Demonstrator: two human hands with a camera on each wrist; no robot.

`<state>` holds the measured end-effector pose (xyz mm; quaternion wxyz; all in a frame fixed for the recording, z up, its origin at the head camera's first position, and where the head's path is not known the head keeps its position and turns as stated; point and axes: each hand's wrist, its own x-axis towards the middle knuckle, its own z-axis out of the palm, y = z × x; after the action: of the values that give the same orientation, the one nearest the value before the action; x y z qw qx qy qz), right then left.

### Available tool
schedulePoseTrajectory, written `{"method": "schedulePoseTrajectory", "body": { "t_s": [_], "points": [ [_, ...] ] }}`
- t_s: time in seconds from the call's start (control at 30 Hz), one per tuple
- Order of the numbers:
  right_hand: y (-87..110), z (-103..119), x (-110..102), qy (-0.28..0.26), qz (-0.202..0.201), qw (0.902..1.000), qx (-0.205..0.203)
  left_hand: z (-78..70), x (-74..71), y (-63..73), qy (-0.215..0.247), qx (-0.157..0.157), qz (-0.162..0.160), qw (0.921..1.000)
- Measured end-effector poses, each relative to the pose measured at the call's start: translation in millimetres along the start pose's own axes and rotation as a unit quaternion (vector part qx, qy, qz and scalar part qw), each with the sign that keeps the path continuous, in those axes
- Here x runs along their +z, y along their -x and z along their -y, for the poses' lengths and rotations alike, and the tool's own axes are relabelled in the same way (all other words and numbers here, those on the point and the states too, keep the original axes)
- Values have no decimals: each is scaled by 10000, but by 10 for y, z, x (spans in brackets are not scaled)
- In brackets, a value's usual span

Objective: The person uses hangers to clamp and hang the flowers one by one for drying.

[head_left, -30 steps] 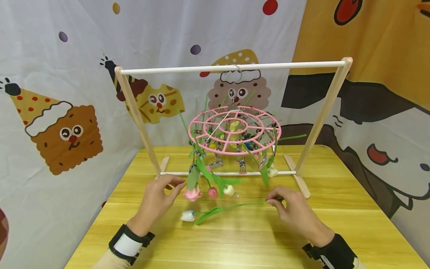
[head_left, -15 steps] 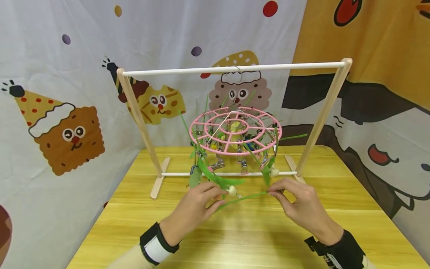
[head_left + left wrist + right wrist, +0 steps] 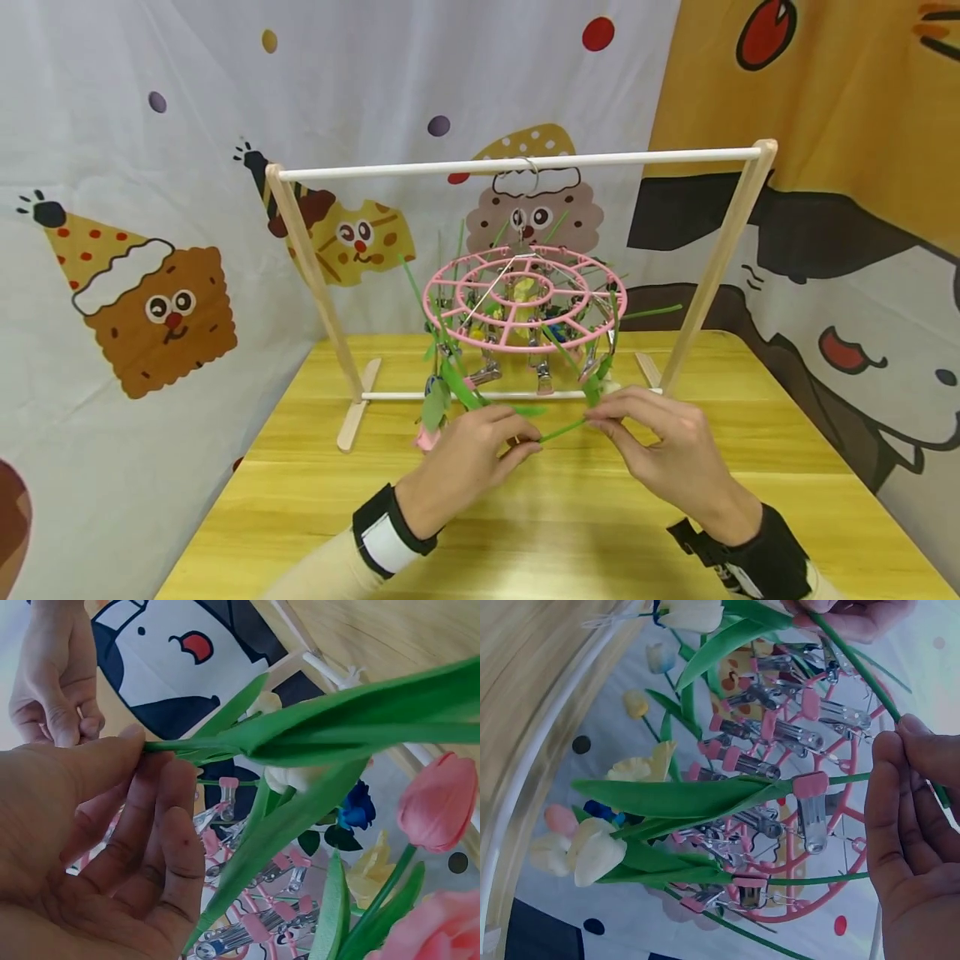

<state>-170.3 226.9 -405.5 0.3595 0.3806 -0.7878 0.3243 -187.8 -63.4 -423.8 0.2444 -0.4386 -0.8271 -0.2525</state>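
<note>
An artificial white tulip spans my two hands in front of the hanging round pink clip hanger (image 3: pixel 517 347). My left hand (image 3: pixel 468 450) pinches its stem just below the leaves (image 3: pixel 337 724); the bloom is hidden behind this hand in the head view. The thumb and fingers of my right hand (image 3: pixel 663 450) pinch the green stem (image 3: pixel 562 431) close to its bare end. In the right wrist view, clips (image 3: pixel 810 817) with pink tips hold other stems, and several white tulips (image 3: pixel 598 851) hang from them. A pink tulip (image 3: pixel 439 802) and a pink rose (image 3: pixel 435 930) hang near my left hand.
A wooden stand with a white top rod (image 3: pixel 420 168) carries the hanger by its hook. Its lower white rod (image 3: pixel 397 396) runs close above the wooden table (image 3: pixel 300 492). Behind stands a printed cloth backdrop (image 3: pixel 360 83). Green stems (image 3: pixel 652 312) stick out past the ring.
My left hand has moved right from beside the pink rose and taken hold of the tulip's stem. Both hands have raised the tulip toward the hanger, and the gap between them has narrowed.
</note>
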Motion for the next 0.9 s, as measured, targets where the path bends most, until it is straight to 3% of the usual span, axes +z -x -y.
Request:
{"method": "schedulePoseTrajectory", "body": {
  "t_s": [0.2,0.37,0.5,0.63,0.9],
  "points": [
    [-16,60,67,-366,-79,9988,326,16,-63,42,459,-304,5,9985],
    [-55,140,170,-685,-424,9928,882,86,-165,98,826,-533,-244,9949],
    [-94,204,273,-284,-501,9915,1163,118,-273,109,1113,-657,-732,9889],
    [-135,254,381,216,-333,9919,1206,142,-324,65,1421,-718,-1200,9799],
    [-251,330,554,281,-168,9894,1418,108,-362,-32,1755,-955,-1583,9670]
  ]
}}
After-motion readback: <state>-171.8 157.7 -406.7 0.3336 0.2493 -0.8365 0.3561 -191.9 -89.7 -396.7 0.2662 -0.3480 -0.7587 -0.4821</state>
